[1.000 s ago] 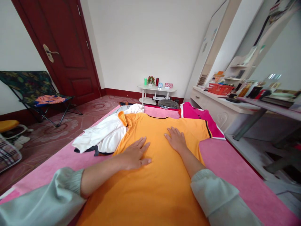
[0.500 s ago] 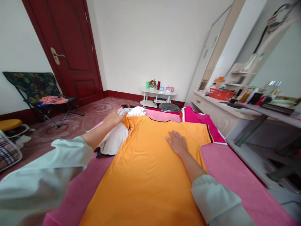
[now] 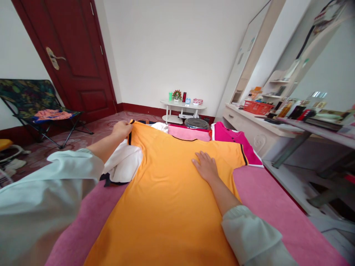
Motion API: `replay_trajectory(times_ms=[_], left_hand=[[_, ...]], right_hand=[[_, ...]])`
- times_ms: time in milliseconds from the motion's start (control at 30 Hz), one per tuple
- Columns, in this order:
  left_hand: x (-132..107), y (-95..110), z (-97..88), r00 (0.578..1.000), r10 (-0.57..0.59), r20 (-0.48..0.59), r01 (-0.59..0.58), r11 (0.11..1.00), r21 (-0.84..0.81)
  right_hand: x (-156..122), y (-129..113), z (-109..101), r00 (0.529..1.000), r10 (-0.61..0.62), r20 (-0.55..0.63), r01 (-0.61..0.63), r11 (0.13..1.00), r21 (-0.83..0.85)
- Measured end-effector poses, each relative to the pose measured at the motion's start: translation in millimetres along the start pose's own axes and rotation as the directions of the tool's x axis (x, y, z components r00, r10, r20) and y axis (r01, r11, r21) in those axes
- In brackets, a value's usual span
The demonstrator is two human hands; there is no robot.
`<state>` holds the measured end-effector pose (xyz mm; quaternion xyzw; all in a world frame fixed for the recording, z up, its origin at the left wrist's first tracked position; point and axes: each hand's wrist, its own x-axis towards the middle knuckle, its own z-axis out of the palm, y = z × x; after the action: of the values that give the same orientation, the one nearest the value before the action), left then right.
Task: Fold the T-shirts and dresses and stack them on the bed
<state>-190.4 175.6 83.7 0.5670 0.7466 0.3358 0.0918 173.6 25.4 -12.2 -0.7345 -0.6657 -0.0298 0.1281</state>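
Orange T-shirt lies spread out on pink bedding, neckline w/ black trim at the far end, lower part running off the bottom of the pic. L hand is out at the far L, fingers pinching the black-edged end of the shirt's L sleeve; can't tell if that sleeve end is lifted or resting on what's below. A few soft creases run across the L side of the shirt. R hand is palm-down on the upper R part, fingers loosely spread, gripping nothing, just resting on the fabric. Both arms in pale grey-green sleeves.

White garment sits at L, partly under the shirt's L sleeve, w/ a dark piece of cloth showing below it. Magenta garment is at far R, partly covered by the shirt's R sleeve. Off to the R, a red basket w/ small items stands on the counter. Far L: folding chair, leaf print, peach cloth on its seat, dark red door behind.
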Motion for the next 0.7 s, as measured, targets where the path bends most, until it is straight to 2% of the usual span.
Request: replay_trajectory(times_ms=[167, 233, 300, 400, 433, 500, 533, 567, 633, 700], left_hand=[[6.3, -1.7, -3.1, 0.991, 0.132, 0.009, -0.132, 0.984, 0.124], [3.4, 6.4, -3.2, 0.99, 0.14, 0.017, -0.141, 0.979, 0.145], [-4.3, 24.4, -3.4, 0.991, 0.132, 0.029, -0.134, 0.984, 0.113], [-27.0, 66.9, 0.7, 0.986, 0.095, 0.14, -0.07, 0.982, -0.173], [-37.5, 82.4, 4.3, 0.973, 0.1, 0.209, -0.024, 0.94, -0.341], [-62.1, 109.5, 13.9, 0.941, 0.172, 0.293, -0.02, 0.889, -0.458], [-76.0, 119.4, 18.6, 0.913, 0.224, 0.34, -0.011, 0.848, -0.529], [-90.9, 126.2, 22.2, 0.862, 0.309, 0.402, 0.033, 0.756, -0.654], [-124.2, 130.2, 22.3, 0.762, 0.441, 0.475, 0.121, 0.623, -0.773], [-162.4, 123.2, 9.1, 0.66, 0.554, 0.508, 0.109, 0.598, -0.794]], right_hand=[[-0.7, -1.3, -1.7, 1.0, 0.016, 0.015, -0.016, 1.0, -0.001], [-0.8, -1.7, -2.0, 1.0, 0.02, 0.02, -0.02, 1.0, -0.003], [-0.8, -1.8, -1.9, 1.0, 0.021, 0.022, -0.021, 1.0, -0.002], [-0.6, -1.1, -1.1, 1.0, 0.019, 0.019, -0.019, 1.0, 0.003], [-0.5, -0.8, -0.8, 1.0, 0.019, 0.018, -0.019, 1.0, 0.009], [-0.3, -0.2, -0.7, 1.0, 0.017, 0.019, -0.017, 1.0, 0.023], [-0.2, -0.1, -0.9, 1.0, 0.016, 0.021, -0.016, 0.999, 0.029], [-0.1, 0.0, -1.2, 1.0, 0.016, 0.025, -0.017, 0.999, 0.035], [-0.3, -0.3, -2.5, 0.999, 0.018, 0.032, -0.019, 0.999, 0.042], [-0.9, -0.7, -4.0, 0.999, 0.019, 0.033, -0.02, 0.999, 0.044]])
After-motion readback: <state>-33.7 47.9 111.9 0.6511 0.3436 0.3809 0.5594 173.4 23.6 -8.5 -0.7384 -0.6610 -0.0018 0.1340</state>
